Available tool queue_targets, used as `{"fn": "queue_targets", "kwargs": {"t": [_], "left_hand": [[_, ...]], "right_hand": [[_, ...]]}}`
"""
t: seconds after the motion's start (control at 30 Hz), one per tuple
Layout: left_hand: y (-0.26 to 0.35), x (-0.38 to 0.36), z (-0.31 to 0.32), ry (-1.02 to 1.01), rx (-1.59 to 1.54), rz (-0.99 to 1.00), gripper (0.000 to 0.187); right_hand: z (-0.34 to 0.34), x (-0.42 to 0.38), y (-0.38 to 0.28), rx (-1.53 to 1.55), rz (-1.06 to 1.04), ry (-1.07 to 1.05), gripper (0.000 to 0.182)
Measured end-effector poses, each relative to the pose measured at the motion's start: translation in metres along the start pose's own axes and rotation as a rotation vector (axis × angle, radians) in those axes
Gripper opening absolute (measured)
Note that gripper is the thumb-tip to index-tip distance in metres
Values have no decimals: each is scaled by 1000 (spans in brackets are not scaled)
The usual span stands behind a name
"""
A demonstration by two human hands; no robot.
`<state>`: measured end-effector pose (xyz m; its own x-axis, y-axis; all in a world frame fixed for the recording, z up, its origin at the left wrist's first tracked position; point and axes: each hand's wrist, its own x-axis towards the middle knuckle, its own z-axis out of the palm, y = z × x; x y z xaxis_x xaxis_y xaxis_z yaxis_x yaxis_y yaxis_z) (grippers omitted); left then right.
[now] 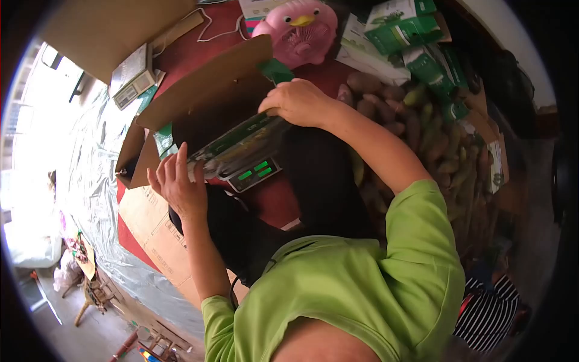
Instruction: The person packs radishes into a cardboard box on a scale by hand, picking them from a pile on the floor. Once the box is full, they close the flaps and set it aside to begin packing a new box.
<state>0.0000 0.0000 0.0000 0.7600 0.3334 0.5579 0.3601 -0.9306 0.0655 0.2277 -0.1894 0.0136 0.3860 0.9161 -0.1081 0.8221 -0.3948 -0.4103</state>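
Observation:
An open cardboard box [208,81] with raised brown flaps sits in front of me, its near side printed green and white. The box's dark inside hides whatever is in it. At its right end, my right hand [298,104] is closed on the upper edge, fingers bent over the cardboard. My left hand [176,184] lies against the near left corner with its fingers spread and stretched out. Below the printed side, a digital scale [256,174] shows lit green digits. The scale's platform is out of sight.
To the right lies a big heap of brownish and greenish long tubers [416,123]. Behind the box are a pink duck-faced plastic fan [301,30] and several green-white cartons [401,27]. Flat cardboard [163,232] and plastic sheeting [90,181] lie left. A striped garment [487,314] shows lower right.

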Motion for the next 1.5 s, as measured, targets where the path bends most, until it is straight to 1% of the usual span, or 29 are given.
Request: {"fn": "queue_targets", "kwargs": {"t": [0.07,0.1,0.17,0.2,0.23,0.3,0.33,0.37,0.4,0.43,0.47,0.53,0.57,0.6,0.67,0.73,0.77,0.83,0.97,1.03,1.07,1.13,1.17,1.23,1.3,1.37,1.43,1.5], "left_hand": [[-12,0,3,-23,-24,11,34],[-15,16,-7,-9,56,60,26],[-4,13,-2,-25,17,54,19],[4,10,1,-6,17,56,15],[5,7,2,-23,5,72,15],[3,1,3,-28,58,28,14],[1,-1,5,-3,75,27,12],[0,-2,6,-7,66,35,12],[0,-4,8,12,62,36,10],[0,-4,9,27,58,36,9],[0,-4,10,47,53,47,9],[-6,-5,12,57,41,67,9],[-8,-5,13,71,34,76,9],[-7,-6,13,77,54,89,9],[-3,-7,14,75,44,90,9],[-4,-9,16,87,49,88,8],[-3,-9,16,82,43,97,8],[-2,-10,16,85,121,81,9],[-3,-11,18,73,126,65,8],[0,-12,18,83,140,77,7],[1,-11,18,100,154,84,7],[-4,-12,21,99,140,88,7],[-5,-11,21,92,121,92,8],[-2,-10,20,100,137,99,9],[-3,-11,20,73,63,89,10],[1,-10,19,76,101,92,11],[2,-8,16,58,98,127,12],[2,-6,17,61,104,126,11]], "right_hand": [[6,-2,-1,77,-40,81,20],[14,6,5,130,-51,154,20],[18,-9,16,220,-225,494,20],[14,-18,22,222,-293,704,20],[10,-29,26,227,-266,705,20],[3,-54,38,465,-13,805,25],[13,-64,55,534,114,844,24],[29,-74,78,557,184,891,24],[44,-91,95,648,305,877,26],[58,-110,105,642,437,834,25],[80,-128,117,748,548,774,27],[148,-166,143,548,689,678,30],[181,-186,141,483,754,678,28],[231,-205,151,523,784,628,27],[274,-239,129,568,1000,274,26],[340,-271,121,430,878,49,23],[345,-278,108,436,888,50,23],[351,-291,85,521,991,-119,23],[339,-301,72,495,1056,-140,26],[310,-298,68,14,837,-294,31],[313,-298,71,14,833,-288,31],[323,-301,80,-204,533,-429,32],[327,-302,83,-206,528,-424,32],[333,-301,86,-389,346,-499,32],[343,-302,90,-446,306,-467,31],[348,-301,94,-507,266,-428,30],[346,-296,92,-494,267,-504,27],[346,-290,95,-512,261,-520,24]]}}
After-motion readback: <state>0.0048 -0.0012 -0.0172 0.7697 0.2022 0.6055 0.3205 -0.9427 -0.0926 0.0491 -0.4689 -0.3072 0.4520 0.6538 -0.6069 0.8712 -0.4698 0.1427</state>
